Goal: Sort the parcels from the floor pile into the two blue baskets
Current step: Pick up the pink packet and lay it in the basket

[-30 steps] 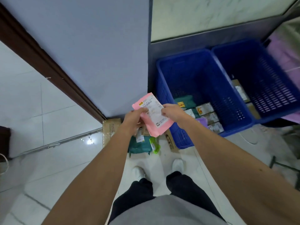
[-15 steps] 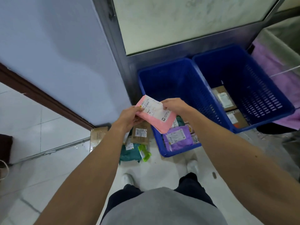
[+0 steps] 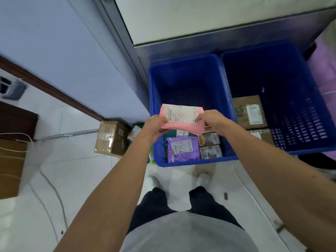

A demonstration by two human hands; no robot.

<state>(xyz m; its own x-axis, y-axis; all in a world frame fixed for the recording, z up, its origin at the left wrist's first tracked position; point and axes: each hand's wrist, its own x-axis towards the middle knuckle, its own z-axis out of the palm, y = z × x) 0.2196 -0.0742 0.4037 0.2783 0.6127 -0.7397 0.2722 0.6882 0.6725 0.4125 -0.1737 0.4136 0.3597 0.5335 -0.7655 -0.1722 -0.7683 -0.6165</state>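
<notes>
A pink parcel (image 3: 181, 122) with a white label hangs above the left blue basket (image 3: 183, 77). My left hand (image 3: 154, 127) pinches its left end and my right hand (image 3: 212, 120) pinches its right end. Inside that basket lie a purple parcel (image 3: 182, 149) and small brown boxes (image 3: 210, 145). The right blue basket (image 3: 283, 73) holds a brown box (image 3: 250, 111) with a white label. On the floor left of the baskets stands a taped cardboard box (image 3: 112, 137), with more parcels (image 3: 135, 130) partly hidden behind my left arm.
A lilac wall and a metal door frame (image 3: 116, 40) rise behind the baskets. Brown furniture (image 3: 12, 142) with a white cord stands at the far left. My feet (image 3: 178, 180) stand on white tiles right before the left basket. Purple fabric (image 3: 325, 70) lies at the right.
The pink parcel has travelled right with both hands, from over the floor pile to above the left basket. It has turned level, and my view has swung right and down.
</notes>
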